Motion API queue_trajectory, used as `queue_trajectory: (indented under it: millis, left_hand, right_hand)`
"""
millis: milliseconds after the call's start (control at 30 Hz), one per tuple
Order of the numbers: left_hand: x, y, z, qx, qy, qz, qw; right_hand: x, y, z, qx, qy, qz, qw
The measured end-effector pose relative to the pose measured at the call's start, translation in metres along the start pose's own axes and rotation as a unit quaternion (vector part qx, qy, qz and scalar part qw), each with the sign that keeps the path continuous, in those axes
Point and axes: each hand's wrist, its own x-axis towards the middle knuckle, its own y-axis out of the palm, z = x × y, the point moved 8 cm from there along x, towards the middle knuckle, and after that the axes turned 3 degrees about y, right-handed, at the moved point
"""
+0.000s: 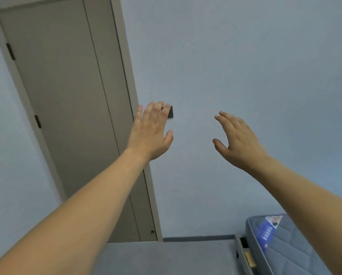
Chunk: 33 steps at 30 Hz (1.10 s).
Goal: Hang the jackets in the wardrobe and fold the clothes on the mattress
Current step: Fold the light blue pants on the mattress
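Note:
Both my arms are stretched out in front of me toward a pale wall. My left hand [151, 132] is raised with its fingers straight and holds nothing. My right hand [237, 139] is level with it, fingers spread and slightly bent, also empty. A corner of the grey quilted mattress [285, 249] with a blue label shows at the lower right, under my right forearm. No jackets, clothes or wardrobe are in view.
A closed grey-brown door [71, 108] fills the left side. A small dark wall switch [170, 112] sits just behind my left fingertips. The bed frame edge [243, 255] runs beside the mattress. Grey floor [166, 257] lies below.

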Motion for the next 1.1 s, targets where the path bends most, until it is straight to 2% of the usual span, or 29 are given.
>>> queue_trajectory:
  millis: [233,433,567,833,967,1100]
  left_hand:
    - [0.107,0.166,-0.150,-0.105,0.057,0.050,0.992]
    - [0.183,0.269,-0.333,-0.230,0.134,0.095,0.959]
    - [0.211,0.314,-0.465,-0.250,0.220,0.101,0.937]
    - [0.199,0.464,-0.679,-0.294,0.330,0.199,0.875]
    - [0.172,0.583,-0.791,-0.321,0.341,0.269,0.841]
    - [0.121,0.713,-0.911,-0.292,0.383,0.356,0.801]
  right_hand:
    - [-0.031,0.056,-0.207,-0.053,0.144,0.062,0.986]
    - [-0.101,0.051,-0.387,-0.102,0.284,0.094,0.949]
    - [-0.161,0.040,-0.497,-0.112,0.370,0.098,0.917]
    - [-0.280,0.097,-0.687,-0.110,0.503,0.130,0.847]
    - [-0.347,0.168,-0.793,-0.105,0.555,0.134,0.815]
    - [-0.434,0.255,-0.905,-0.115,0.602,0.169,0.772]
